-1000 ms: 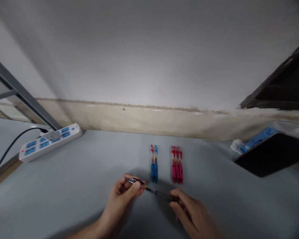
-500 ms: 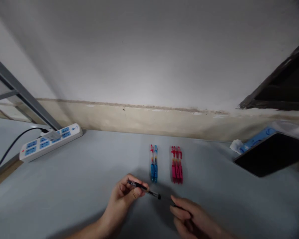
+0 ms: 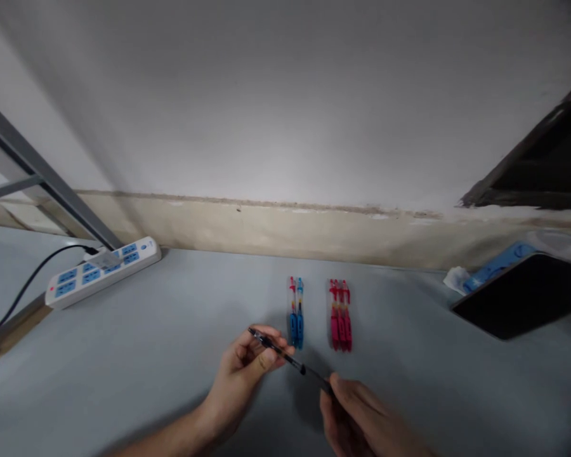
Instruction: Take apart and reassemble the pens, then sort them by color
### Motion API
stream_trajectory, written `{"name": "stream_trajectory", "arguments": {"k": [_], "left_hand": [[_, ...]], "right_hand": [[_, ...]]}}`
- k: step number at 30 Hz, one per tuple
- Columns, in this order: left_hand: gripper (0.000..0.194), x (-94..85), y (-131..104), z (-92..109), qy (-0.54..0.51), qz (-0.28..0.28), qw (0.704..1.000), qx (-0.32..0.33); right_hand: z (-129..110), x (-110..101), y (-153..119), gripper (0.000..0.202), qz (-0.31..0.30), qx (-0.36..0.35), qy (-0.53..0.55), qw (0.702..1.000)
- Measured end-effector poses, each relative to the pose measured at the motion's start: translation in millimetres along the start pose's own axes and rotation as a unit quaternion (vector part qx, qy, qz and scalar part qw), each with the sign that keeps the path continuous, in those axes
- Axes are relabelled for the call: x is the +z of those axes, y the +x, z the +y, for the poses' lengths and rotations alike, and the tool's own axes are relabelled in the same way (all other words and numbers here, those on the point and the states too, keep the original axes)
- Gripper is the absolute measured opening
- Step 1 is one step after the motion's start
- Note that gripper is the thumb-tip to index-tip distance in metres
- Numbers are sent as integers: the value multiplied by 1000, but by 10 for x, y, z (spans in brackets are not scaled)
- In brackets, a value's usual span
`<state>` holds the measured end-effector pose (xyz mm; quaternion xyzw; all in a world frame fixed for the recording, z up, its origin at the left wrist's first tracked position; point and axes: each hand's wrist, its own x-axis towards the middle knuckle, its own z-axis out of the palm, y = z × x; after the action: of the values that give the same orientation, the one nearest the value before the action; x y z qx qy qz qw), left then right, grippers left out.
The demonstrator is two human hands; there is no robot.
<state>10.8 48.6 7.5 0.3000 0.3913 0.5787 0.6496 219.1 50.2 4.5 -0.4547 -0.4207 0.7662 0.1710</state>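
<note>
My left hand (image 3: 250,365) pinches the clear upper barrel of a pen (image 3: 283,354) with a black clip end, tilted down to the right. Fingers of my right hand (image 3: 354,412) are closed on the pen's dark lower part (image 3: 324,383). A thin dark length bridges the two parts; whether they touch is too blurred to tell. Just beyond my hands lie two pens with blue grips (image 3: 296,327), one topped in red and one in blue. To their right, three pens with pink grips (image 3: 341,327) and red tops lie side by side.
A white power strip (image 3: 105,273) with a plugged-in black cable (image 3: 26,285) lies at the left by a metal frame (image 3: 52,178). At the right, a dark-screened tablet or phone (image 3: 523,295) leans near a blue package (image 3: 499,263). A wall (image 3: 276,127) bounds the grey table (image 3: 171,324).
My right hand has turned and shifted slightly left, bringing the dark part into line with the barrel in my left hand. The left hand has moved slightly up and right.
</note>
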Motion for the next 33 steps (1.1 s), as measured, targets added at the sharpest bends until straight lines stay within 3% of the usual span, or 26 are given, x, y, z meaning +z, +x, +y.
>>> {"name": "stream_trajectory", "arguments": {"k": [4, 6, 18, 26, 33], "left_hand": [[32, -17, 36, 87, 52, 9, 998, 36], [41, -17, 53, 126, 96, 13, 993, 63], [33, 47, 61, 133, 124, 24, 990, 57], [46, 65, 69, 140, 113, 51, 991, 40], [43, 53, 75, 157, 103, 38, 993, 36]], "right_hand": [[-62, -49, -40, 66, 70, -106, -108, 986], [-100, -59, -47, 66, 81, -124, -124, 981], [-78, -52, -12, 63, 59, -127, -133, 981], [-91, -60, -2, 63, 59, -133, -143, 979], [-115, -51, -17, 62, 61, -126, -148, 979]]}}
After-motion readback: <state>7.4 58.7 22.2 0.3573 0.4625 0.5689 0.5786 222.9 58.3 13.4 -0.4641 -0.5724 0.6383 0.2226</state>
